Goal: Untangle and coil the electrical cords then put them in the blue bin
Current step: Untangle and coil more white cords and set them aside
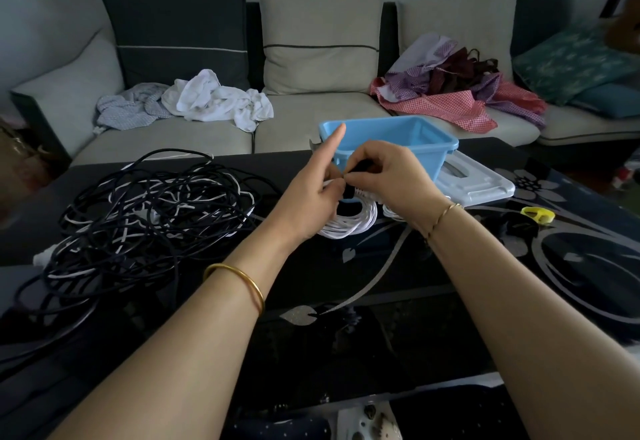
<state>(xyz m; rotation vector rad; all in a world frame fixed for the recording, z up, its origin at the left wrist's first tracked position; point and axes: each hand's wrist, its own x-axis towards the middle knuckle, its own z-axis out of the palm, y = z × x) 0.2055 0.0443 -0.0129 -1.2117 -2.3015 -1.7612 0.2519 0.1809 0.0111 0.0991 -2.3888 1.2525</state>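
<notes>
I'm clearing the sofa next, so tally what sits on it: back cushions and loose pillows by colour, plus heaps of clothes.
Dark grey cushions: 2
Beige cushions: 2
Teal or blue pillows: 2
Heaps of clothes: 2
Total: 8

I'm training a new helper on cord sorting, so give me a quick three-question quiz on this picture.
1. True or false: the white coil lies inside the blue bin.
2. The tangled cords lie on which side of the white coil? A. the person's left B. the person's right C. behind it
3. Fill in: the strap pinched by the right hand is ____.
Key: 1 false; 2 A; 3 black.
</notes>
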